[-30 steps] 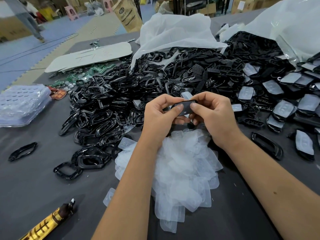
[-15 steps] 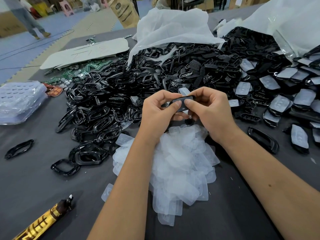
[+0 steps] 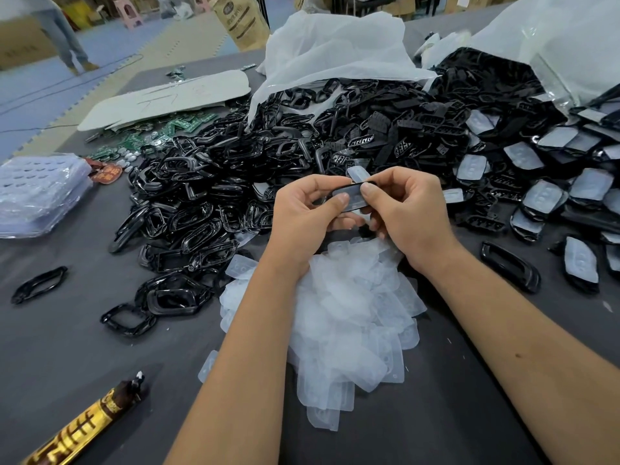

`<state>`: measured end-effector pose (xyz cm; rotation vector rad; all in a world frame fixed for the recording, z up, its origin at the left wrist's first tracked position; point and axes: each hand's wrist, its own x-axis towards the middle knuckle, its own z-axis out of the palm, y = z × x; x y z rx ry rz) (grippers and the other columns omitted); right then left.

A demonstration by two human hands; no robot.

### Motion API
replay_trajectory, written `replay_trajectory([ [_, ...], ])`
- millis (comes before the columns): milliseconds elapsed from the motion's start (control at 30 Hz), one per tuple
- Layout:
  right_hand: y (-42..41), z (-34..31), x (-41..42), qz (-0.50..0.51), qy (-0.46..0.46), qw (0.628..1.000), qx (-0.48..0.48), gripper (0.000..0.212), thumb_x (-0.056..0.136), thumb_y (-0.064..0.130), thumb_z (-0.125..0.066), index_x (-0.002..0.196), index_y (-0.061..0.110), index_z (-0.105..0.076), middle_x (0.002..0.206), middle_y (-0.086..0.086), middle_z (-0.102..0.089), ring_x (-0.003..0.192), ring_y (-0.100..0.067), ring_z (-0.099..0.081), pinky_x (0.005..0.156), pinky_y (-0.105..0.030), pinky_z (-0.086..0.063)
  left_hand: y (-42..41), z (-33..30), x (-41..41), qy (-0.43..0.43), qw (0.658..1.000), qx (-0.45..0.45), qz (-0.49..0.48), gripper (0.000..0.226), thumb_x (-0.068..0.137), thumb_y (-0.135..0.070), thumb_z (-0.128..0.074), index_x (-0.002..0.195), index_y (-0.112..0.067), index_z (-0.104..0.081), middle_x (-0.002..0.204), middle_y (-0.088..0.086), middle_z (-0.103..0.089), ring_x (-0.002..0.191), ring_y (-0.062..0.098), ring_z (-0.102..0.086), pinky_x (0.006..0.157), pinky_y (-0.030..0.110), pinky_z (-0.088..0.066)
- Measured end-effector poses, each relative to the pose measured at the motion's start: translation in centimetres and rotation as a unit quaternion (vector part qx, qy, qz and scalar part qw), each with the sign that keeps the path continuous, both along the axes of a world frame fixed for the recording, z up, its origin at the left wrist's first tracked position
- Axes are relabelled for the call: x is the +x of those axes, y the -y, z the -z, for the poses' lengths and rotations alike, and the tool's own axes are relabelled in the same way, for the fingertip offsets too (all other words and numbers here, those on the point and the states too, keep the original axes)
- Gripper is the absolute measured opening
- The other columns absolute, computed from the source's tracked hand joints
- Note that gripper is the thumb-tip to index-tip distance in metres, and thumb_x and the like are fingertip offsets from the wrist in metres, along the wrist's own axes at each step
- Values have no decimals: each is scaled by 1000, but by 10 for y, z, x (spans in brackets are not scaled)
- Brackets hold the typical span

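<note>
Bulk: the heap of black frames point(image 3: 235, 182) and the pile of clear pads point(image 3: 349, 317) lie beyond and beneath our hands, so a dropped part would likely vanish among its likes. In hand: our left hand point(image 3: 302, 216) and right hand point(image 3: 409, 209) pinch a single frame point(image 3: 352, 187) above the pile, thumbs on its face. Uneven pressure could seat its clear pad point(image 3: 352, 197) crooked.

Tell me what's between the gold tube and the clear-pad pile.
Head view: one stray clear pad on the grey table, then the left forearm crossing in front.
</note>
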<state>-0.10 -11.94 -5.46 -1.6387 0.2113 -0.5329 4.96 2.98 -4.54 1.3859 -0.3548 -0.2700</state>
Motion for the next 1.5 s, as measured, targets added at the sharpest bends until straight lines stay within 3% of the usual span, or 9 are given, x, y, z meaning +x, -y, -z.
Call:
replay_trajectory([
  [233, 0, 2, 0, 4, 13, 1000, 1, 11, 96, 6, -69, 86, 11, -69, 59, -1, -65, 44, -15, -60, 37, -22, -41, 0, 0, 3, -31, 999, -18, 22, 20, 97, 8, -59, 108, -4, -72, 85, 14, -77, 63, 22, -75, 59, 19, -57],
  [367, 0, 0, -1, -15, 40, 998, -43, 10, 97, 5, -67, 104, 11, -62, 68, -17, -64, 49, -24, -62, 46, -27, -47, 1, 1, 4, -51, 998, -24, 11, 17, 100, 3, -57, 104, -4, -72, 82, 12, -77, 58, 19, -72, 53, 18, -55],
  [500, 1, -2, -3, -18, 49, 998, -44, 14, 95, 0, -63, 105, 10, -60, 71, -26, -60, 48, -26, -57, 48, -29, -48, 1, 1, 4, -39, 999, -11, 12, 17, 100, 3, -58, 99, -6, -73, 82, 10, -77, 57, 20, -71, 52, 19, -54],
  [700, -1, -2, -4, -24, 67, 994, -78, 14, 93, 0, -62, 102, 11, -61, 70, -32, -57, 54, -47, -51, 50, -53, -48, 1, 0, 0, 16, 999, 28, -3, 7, 96, -1, -68, 91, -6, -70, 71, 6, -73, 49, 18, -65, 49, 20, -50],
  [967, -3, -2, -5, -15, 79, 992, -98, 13, 94, 5, -62, 99, 16, -61, 69, -27, -57, 58, -47, -52, 51, -56, -46, 1, -1, 1, 12, 1000, 17, -12, 8, 95, 4, -66, 92, -3, -68, 66, 5, -69, 47, 18, -62, 48, 21, -48],
  [1100, -6, -2, -5, -22, 79, 985, -152, 8, 98, 10, -64, 98, 16, -69, 70, -10, -64, 61, -34, -61, 59, -50, -53, -1, -1, 2, -5, 1000, 2, -20, 11, 96, 3, -64, 93, -6, -69, 68, 3, -71, 48, 13, -62, 47, 17, -46],
  [1267, -9, -5, -6, -19, 115, 968, -222, 13, 99, 10, -67, 103, 12, -80, 89, 15, -72, 83, -6, -68, 75, -17, -49, -3, -2, 7, -99, 994, -43, -20, 10, 97, 4, -62, 102, -3, -68, 70, 0, -70, 48, 9, -58, 45, 15, -45],
  [1400, -9, -7, -7, -62, 126, 964, -225, 15, 96, 16, -75, 110, 12, -80, 98, 2, -68, 87, -13, -66, 77, -19, -49, -6, -5, 11, -159, 981, -109, -20, 14, 96, 7, -58, 96, -3, -67, 70, 4, -65, 44, 5, -51, 42, 12, -42],
  [1500, -10, -6, -6, -62, 123, 961, -242, 19, 91, 14, -80, 110, 11, -80, 103, -6, -63, 87, -17, -64, 68, -8, -43, -7, -7, 10, -176, 976, -130, -12, 18, 99, 2, -55, 88, -3, -68, 69, 4, -63, 43, 5, -50, 41, 12, -41],
])
